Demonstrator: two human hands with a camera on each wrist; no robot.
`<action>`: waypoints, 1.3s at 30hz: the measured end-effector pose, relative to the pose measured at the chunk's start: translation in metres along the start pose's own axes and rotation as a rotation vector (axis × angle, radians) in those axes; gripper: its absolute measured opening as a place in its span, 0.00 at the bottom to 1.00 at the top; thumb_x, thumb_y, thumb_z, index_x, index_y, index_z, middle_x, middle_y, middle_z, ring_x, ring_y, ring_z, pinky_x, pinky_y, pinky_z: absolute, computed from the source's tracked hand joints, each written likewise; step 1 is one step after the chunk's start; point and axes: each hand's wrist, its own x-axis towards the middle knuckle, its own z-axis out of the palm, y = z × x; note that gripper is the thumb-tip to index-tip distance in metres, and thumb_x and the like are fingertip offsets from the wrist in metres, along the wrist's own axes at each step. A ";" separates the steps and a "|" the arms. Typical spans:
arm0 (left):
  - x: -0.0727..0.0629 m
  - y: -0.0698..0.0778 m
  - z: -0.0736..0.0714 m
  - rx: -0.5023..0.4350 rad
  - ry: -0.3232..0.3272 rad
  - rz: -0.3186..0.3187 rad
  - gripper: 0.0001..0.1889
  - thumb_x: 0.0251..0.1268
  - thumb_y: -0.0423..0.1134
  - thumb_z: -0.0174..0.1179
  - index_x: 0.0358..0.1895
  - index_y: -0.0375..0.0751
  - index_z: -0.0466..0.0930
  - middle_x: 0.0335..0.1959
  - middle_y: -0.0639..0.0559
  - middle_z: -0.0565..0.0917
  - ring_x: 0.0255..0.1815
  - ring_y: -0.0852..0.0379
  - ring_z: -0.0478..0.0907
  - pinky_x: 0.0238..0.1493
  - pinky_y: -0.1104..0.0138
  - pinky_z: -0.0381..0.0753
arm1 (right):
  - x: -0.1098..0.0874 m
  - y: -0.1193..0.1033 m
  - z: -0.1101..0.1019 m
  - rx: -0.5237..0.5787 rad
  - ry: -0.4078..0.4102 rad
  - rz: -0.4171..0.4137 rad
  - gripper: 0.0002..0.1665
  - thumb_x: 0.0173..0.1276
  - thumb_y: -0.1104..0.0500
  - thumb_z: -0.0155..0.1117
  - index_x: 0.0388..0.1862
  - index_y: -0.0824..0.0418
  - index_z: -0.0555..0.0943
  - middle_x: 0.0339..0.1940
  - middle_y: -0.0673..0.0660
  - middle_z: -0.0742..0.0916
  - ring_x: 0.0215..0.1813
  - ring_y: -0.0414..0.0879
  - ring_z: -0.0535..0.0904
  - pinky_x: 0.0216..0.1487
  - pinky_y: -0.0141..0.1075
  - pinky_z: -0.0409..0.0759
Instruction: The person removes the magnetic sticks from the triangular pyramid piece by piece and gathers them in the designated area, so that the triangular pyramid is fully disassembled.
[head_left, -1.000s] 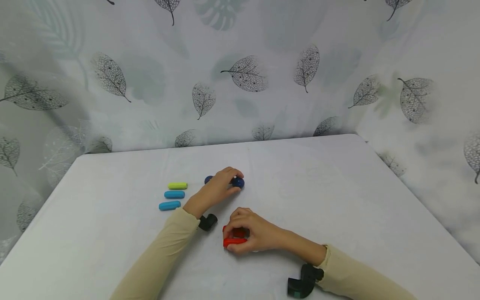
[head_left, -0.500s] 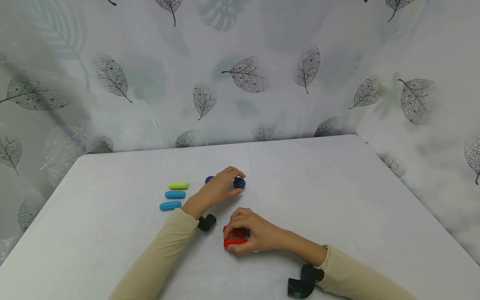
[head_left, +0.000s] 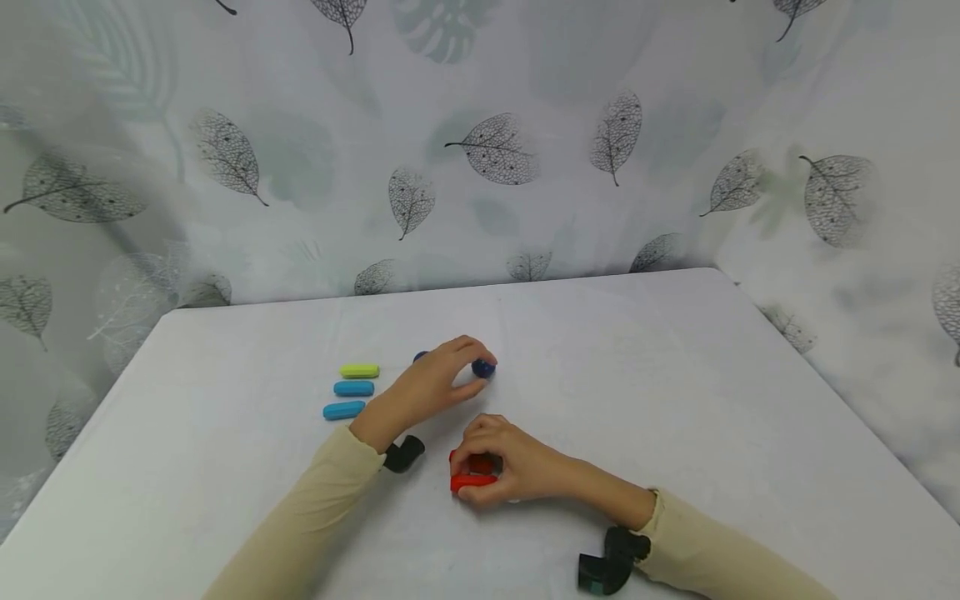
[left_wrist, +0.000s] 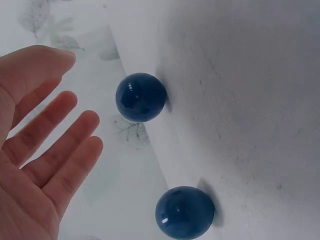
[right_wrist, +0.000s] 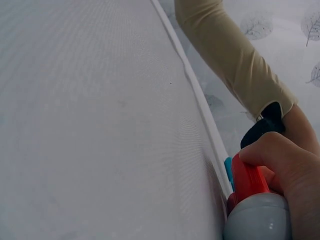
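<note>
Hovering mid-frame, just left of a blue ball (head_left: 483, 368): loose-fingered left hand (head_left: 431, 381) — below, right hand (head_left: 517, 462) pinches a crosswise red stick (head_left: 467, 482).

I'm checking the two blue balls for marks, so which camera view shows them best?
The left wrist view: both blue balls appear large there, with no fingers in front of them. The head view shows them small, each partly hidden by the left hand. The right wrist view shows neither.
</note>
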 end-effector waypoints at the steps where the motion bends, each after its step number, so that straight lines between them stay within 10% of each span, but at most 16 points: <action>1: -0.003 0.002 -0.001 0.001 0.001 0.001 0.13 0.66 0.34 0.62 0.52 0.38 0.79 0.52 0.48 0.79 0.55 0.50 0.77 0.57 0.60 0.78 | 0.000 0.000 0.000 0.001 -0.001 0.002 0.07 0.60 0.57 0.71 0.38 0.52 0.85 0.36 0.45 0.83 0.47 0.36 0.72 0.50 0.31 0.73; 24: -0.065 0.021 -0.006 0.000 -0.110 -0.091 0.12 0.64 0.29 0.56 0.50 0.41 0.75 0.42 0.51 0.81 0.43 0.56 0.79 0.46 0.66 0.81 | 0.000 0.006 0.003 0.039 0.072 -0.099 0.09 0.59 0.59 0.73 0.39 0.54 0.85 0.39 0.48 0.84 0.47 0.39 0.75 0.49 0.33 0.74; 39: -0.071 0.015 0.007 -0.106 -0.202 -0.126 0.13 0.63 0.41 0.66 0.48 0.42 0.78 0.42 0.55 0.81 0.44 0.58 0.77 0.50 0.65 0.79 | 0.000 0.005 0.006 0.161 0.275 -0.047 0.07 0.69 0.72 0.56 0.39 0.63 0.79 0.36 0.57 0.83 0.41 0.42 0.77 0.46 0.32 0.78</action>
